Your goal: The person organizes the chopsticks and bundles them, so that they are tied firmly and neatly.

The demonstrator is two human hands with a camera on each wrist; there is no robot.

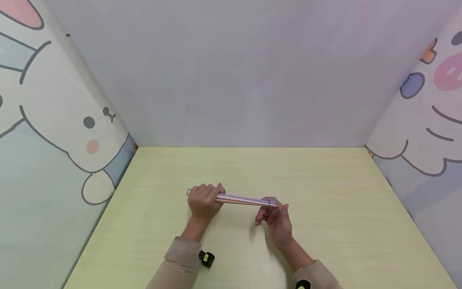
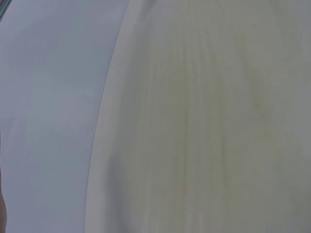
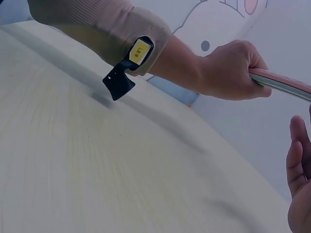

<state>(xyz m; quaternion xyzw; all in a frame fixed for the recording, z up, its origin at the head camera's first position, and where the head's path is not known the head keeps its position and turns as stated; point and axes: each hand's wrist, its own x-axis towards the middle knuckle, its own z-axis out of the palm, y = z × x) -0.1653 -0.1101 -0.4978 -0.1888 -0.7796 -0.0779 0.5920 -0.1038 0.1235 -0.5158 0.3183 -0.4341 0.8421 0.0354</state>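
In the head view, my left hand (image 1: 203,202) grips a bundle of long, thin pastel sticks (image 1: 240,199), which look like drinking straws. Their left ends poke out just past the fist. The bundle is held above the table, tilted slightly down to the right. A thin purple band (image 1: 268,203) circles its right end. There my right hand (image 1: 279,226) has bent fingers around the tip, and a thin strand of the band stretches across them. The right wrist view shows the left fist (image 3: 228,73) on the bundle (image 3: 282,83) and part of the right hand (image 3: 302,208).
A pale wooden table (image 1: 180,168) lies below, with a plain wall (image 1: 231,80) behind it. Cartoon-printed panels (image 1: 61,100) stand at both sides. A black strap with a yellow label (image 1: 207,259) hangs from the left sleeve. The left wrist view holds mostly table (image 2: 194,121) and wall.
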